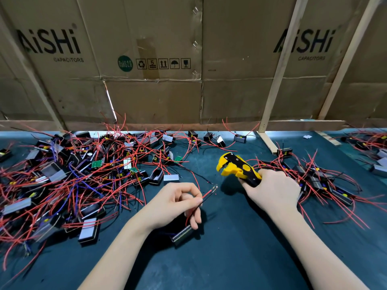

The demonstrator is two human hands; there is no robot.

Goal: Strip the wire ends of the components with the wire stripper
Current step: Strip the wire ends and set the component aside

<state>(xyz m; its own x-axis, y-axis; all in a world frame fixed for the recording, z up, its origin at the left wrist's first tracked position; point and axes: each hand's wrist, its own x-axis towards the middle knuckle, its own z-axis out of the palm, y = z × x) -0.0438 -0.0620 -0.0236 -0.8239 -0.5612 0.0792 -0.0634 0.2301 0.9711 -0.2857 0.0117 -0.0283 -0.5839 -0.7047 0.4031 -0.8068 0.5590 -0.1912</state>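
The red and black wire ends stick out to the right from between my left hand's thumb and forefinger, pinched side by side so both tips line up and can go into the tool together. Their component, a small black-and-grey block, hangs just below that hand over the near tabletop, out of the way of the cut.

My right hand is wrapped round the handles of the yellow-and-black wire stripper, its head gaping toward the wires but apart from them. I judge the next move is to feed the tips into that mouth and squeeze.

To the left lies the big tangled pile of components, probably those waiting; a smaller heap sits right of the tool, likely finished ones. A cardboard wall closes the far edge.
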